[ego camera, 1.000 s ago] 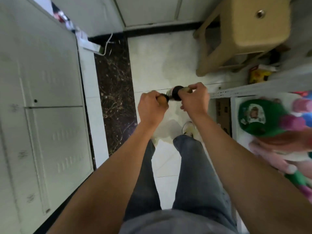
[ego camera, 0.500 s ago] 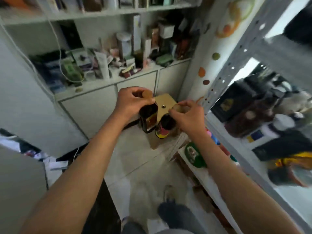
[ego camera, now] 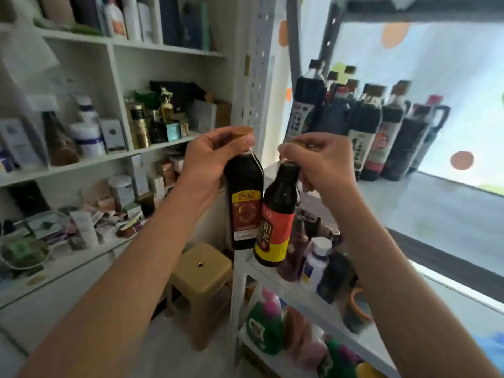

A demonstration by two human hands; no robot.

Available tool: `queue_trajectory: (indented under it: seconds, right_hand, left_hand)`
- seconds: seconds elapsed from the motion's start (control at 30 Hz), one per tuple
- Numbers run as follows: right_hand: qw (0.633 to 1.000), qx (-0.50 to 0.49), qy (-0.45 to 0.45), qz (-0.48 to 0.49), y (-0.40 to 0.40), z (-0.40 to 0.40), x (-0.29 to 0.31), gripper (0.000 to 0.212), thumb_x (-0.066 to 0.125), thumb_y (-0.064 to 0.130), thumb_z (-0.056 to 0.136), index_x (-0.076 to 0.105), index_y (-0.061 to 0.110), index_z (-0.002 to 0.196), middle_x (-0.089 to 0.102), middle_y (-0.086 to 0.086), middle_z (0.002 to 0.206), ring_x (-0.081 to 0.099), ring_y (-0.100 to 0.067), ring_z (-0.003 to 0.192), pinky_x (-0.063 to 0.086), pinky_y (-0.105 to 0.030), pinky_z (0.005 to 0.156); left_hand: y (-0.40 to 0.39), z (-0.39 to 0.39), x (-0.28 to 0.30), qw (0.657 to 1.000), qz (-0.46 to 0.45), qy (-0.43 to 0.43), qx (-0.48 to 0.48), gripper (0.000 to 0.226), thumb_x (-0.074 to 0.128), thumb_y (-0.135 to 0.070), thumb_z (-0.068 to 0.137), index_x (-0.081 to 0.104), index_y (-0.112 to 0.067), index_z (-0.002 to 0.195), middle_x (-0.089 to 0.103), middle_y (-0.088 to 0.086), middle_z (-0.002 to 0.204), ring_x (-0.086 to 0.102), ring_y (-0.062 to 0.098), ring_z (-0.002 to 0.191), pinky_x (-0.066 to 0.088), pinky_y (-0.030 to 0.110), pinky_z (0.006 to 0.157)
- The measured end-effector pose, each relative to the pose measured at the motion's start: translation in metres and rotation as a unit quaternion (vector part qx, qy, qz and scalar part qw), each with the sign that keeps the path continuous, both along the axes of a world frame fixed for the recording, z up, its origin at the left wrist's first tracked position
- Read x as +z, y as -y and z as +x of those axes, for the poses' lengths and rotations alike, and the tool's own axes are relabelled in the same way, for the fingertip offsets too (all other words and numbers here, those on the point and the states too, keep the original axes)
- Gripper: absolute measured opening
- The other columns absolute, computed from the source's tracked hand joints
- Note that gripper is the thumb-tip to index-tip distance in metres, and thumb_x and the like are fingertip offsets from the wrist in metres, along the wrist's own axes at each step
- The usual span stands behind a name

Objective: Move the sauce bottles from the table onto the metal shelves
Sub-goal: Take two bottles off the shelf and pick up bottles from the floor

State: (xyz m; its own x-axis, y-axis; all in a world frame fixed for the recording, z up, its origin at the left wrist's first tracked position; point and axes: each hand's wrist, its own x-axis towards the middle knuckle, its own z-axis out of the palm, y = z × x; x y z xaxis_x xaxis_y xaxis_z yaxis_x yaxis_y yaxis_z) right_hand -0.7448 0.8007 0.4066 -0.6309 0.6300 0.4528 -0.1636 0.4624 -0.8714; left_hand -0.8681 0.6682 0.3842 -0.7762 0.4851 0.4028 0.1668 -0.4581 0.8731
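My left hand (ego camera: 210, 156) grips the tan cap and neck of a dark sauce bottle with a yellow and red label (ego camera: 243, 205), which hangs upright. My right hand (ego camera: 319, 162) grips the cap of a second dark bottle with a red and yellow label (ego camera: 275, 222), tilted a little to the left and touching the first. Both bottles hang in the air in front of the metal shelf unit's grey post (ego camera: 259, 85). On the metal shelf (ego camera: 425, 203) to the right, several dark sauce bottles (ego camera: 365, 129) stand in a row at the back.
A tan plastic stool (ego camera: 201, 271) stands on the floor below the bottles. White wall shelves (ego camera: 114, 156) crowded with boxes and jars fill the left. Lower metal shelves (ego camera: 300, 293) hold small bottles and colourful packets.
My view swung up from the floor to the shelves. Both hands rose with the bottles, which now hang at shelf height.
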Motion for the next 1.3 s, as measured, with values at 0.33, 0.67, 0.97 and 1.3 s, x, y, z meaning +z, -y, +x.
queue_trajectory:
  seconds: [0.33,0.67,0.97,1.3]
  right_hand:
    - [0.989,-0.117,-0.081,0.04,-0.07,0.059,0.08,0.015,0.08,0.024,0.078,0.078,0.01,0.082,0.063,0.0,0.055,0.048,-0.008,0.035,0.035,-0.019,0.037]
    - [0.974,-0.209,-0.06,0.059,-0.174,0.092,0.084,0.018,0.084,0.027,0.07,0.077,0.012,0.079,0.069,-0.002,0.061,0.051,-0.012,0.036,0.037,-0.021,0.04]
    - [0.967,-0.241,-0.084,0.012,-0.214,0.09,0.03,0.012,0.076,0.029,0.082,0.075,0.029,0.069,0.071,0.014,0.067,0.067,-0.002,0.066,0.055,-0.024,0.063]
    - [0.961,-0.242,0.016,0.131,-0.21,0.108,-0.056,0.066,0.071,0.059,0.077,0.054,0.031,0.134,0.065,0.009,0.112,0.062,-0.008,0.09,0.057,-0.026,0.074]
  left_hand:
    - [-0.103,0.038,0.075,0.993,0.053,-0.032,-0.098,0.009,0.072,-0.008,0.083,0.073,-0.009,0.092,0.074,0.005,0.088,0.068,0.02,0.082,0.058,0.034,0.08]
    - [-0.211,0.066,0.085,0.985,0.008,-0.058,-0.161,0.006,0.072,-0.01,0.084,0.072,-0.015,0.088,0.074,0.0,0.087,0.067,0.017,0.086,0.051,0.042,0.096]
    - [-0.252,0.083,0.055,0.978,-0.094,-0.155,-0.106,0.029,0.059,-0.042,0.092,0.057,-0.029,0.118,0.065,-0.012,0.111,0.062,0.008,0.105,0.05,0.031,0.094]
    - [-0.247,0.085,-0.061,0.961,-0.219,-0.152,-0.079,0.093,0.092,-0.033,0.057,0.04,-0.024,0.133,0.059,-0.007,0.122,0.06,0.011,0.111,0.051,0.038,0.098]
